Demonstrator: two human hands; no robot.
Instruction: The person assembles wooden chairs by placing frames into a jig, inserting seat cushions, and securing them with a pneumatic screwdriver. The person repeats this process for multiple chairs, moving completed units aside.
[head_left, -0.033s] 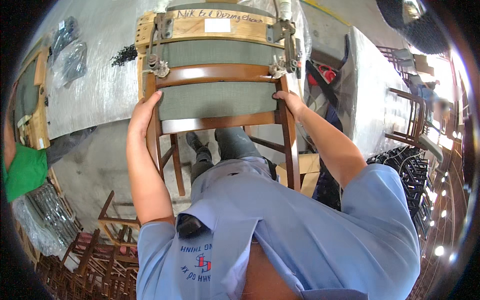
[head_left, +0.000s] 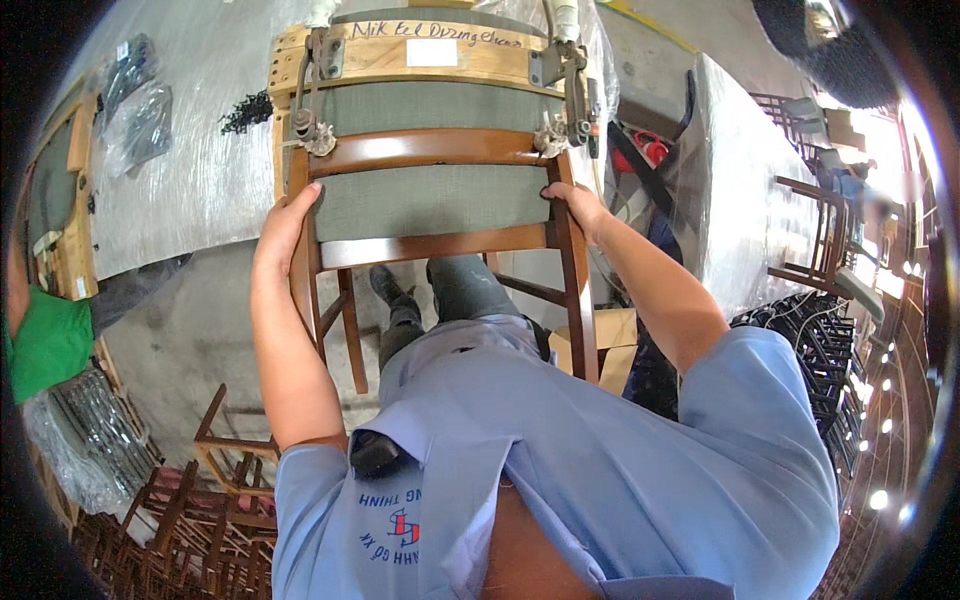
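A brown wooden chair frame [head_left: 430,247] stands in front of me, its two curved rails running crosswise. Grey-green fabric [head_left: 430,198] shows between and beyond the rails; whether it belongs to the chair I cannot tell. My left hand [head_left: 284,232] grips the left post with the thumb on its inner side. On the right post, my right hand [head_left: 580,212] is closed in the same way. Beyond the far rail lies a pale wooden jig [head_left: 490,62]. Its metal clamps, left [head_left: 313,132] and right [head_left: 556,132], have wrapped tips at the far post ends.
A film-covered table [head_left: 185,195] at left bears small black pieces [head_left: 247,112] and plastic bags [head_left: 140,130]. A person's green sleeve [head_left: 50,345] shows at far left. Stacked brown chair frames [head_left: 190,510] fill the lower left. A wrapped panel [head_left: 735,200] and black frames [head_left: 815,360] stand right.
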